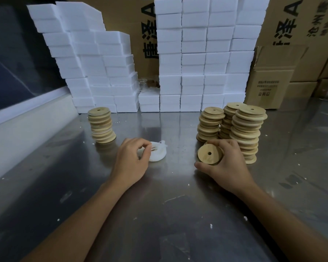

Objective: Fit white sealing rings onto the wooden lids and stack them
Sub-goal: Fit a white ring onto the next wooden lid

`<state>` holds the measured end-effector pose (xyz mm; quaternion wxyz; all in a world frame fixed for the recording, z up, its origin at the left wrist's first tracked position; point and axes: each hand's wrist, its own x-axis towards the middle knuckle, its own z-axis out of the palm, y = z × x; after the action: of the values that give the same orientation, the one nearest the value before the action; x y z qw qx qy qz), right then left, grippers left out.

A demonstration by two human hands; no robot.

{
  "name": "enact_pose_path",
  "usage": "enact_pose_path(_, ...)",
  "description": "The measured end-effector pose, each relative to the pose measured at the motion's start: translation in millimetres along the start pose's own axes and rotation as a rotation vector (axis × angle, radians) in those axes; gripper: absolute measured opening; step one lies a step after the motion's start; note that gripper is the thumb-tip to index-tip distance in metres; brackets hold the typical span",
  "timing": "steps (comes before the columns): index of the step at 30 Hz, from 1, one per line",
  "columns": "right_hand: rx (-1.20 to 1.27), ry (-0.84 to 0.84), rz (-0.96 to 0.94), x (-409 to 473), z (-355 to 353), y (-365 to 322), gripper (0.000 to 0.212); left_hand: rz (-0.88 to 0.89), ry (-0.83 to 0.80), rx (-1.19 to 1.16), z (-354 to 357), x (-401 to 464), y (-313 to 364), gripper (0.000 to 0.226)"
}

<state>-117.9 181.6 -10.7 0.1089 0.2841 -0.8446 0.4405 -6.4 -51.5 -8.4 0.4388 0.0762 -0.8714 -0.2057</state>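
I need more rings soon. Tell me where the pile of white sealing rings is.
The pile of white sealing rings lies mid-table, under the left hand's fingertips, between the lone lid stack and the right-side stacks.

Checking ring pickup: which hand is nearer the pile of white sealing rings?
Left. The left hand pinches a ring at the pile; the right hand holds a wooden lid off to its right.

Four stacks of wooden lids (pixel 247 133) are standing on the table (one at the left, three clustered at the right), one loose lid (pixel 209 154) is lying apart, and one pile of white rings (pixel 157 154) is sitting between.
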Motion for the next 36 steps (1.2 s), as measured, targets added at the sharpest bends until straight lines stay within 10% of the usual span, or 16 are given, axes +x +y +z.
enact_pose_path(17, 0.054, 0.019, -0.031, -2.8, 1.6, -0.9, 0.072, -0.059, -0.54, 0.089, -27.2, 1.1, -2.1, 0.039)
enact_pose_path(29, 0.07, 0.0, -0.021, -2.7, 0.6, -2.5, 0.072, -0.054, -0.422, 0.02, -24.7, 2.8, -1.3, 0.015)
enact_pose_path(36, 0.342, -0.06, -0.028, -5.7, 0.0, -12.9, 0.064, -0.061, -0.033, -0.135, -15.6, 2.8, 18.0, 0.006)
